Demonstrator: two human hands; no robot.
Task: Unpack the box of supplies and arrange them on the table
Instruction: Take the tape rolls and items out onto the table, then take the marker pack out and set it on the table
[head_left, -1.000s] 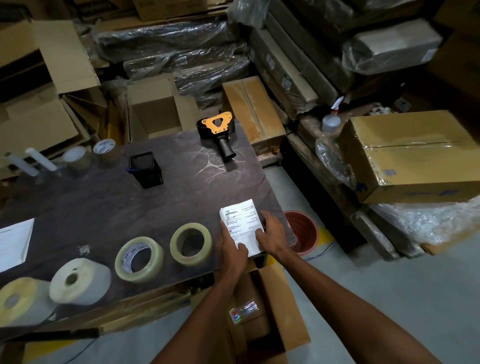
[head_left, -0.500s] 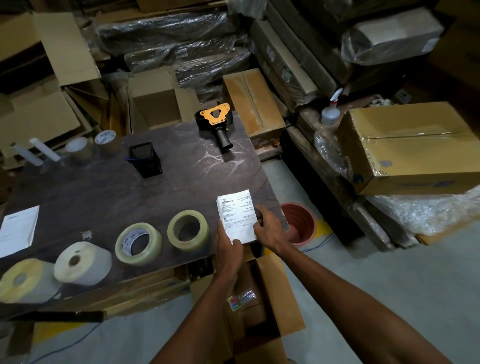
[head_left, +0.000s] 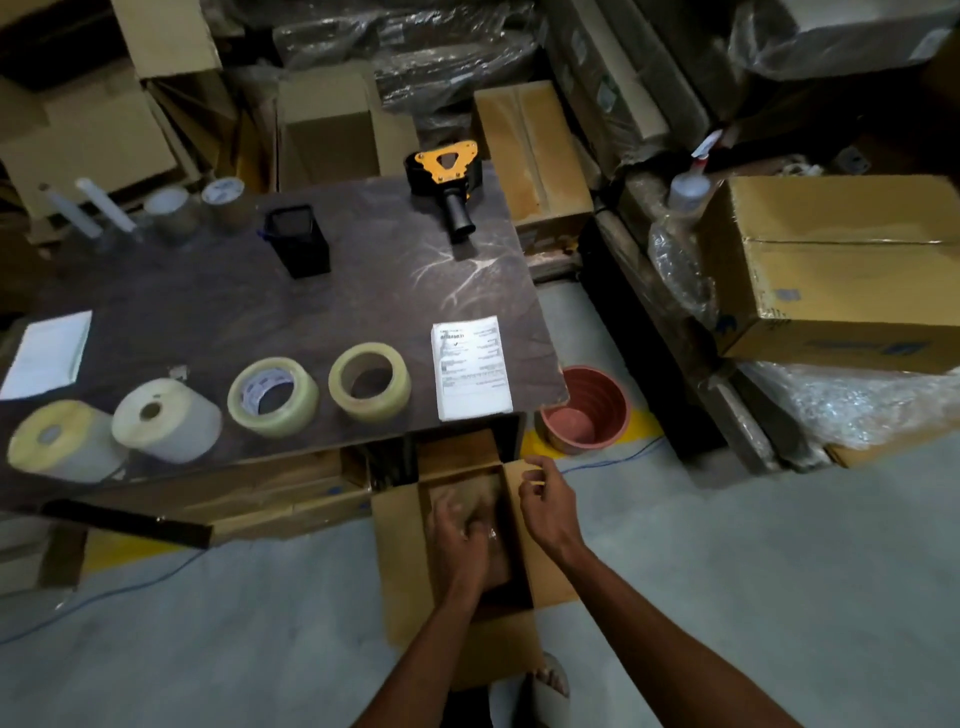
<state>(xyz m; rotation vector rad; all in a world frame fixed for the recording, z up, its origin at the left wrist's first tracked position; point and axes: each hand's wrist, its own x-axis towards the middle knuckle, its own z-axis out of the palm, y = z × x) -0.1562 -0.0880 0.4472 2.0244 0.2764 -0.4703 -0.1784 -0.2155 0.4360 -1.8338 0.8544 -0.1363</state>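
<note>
Let go, the printed sheets (head_left: 471, 366) lie at the table's (head_left: 208, 306) five o'clock corner; left hand (head_left: 460, 535) delves into the cardboard box (head_left: 400, 566) for more, grip unclear, right hand (head_left: 545, 501) slack.

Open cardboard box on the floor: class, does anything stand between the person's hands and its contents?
Nothing visible does. The box has its flaps open; the left hand is inside it, and the right hand is at the right flap.

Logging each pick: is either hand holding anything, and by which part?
Cannot be told. The left hand is down inside the open brown cardboard box, blurred; the right hand is at its right flap, fingers curled, grip unclear.
</note>
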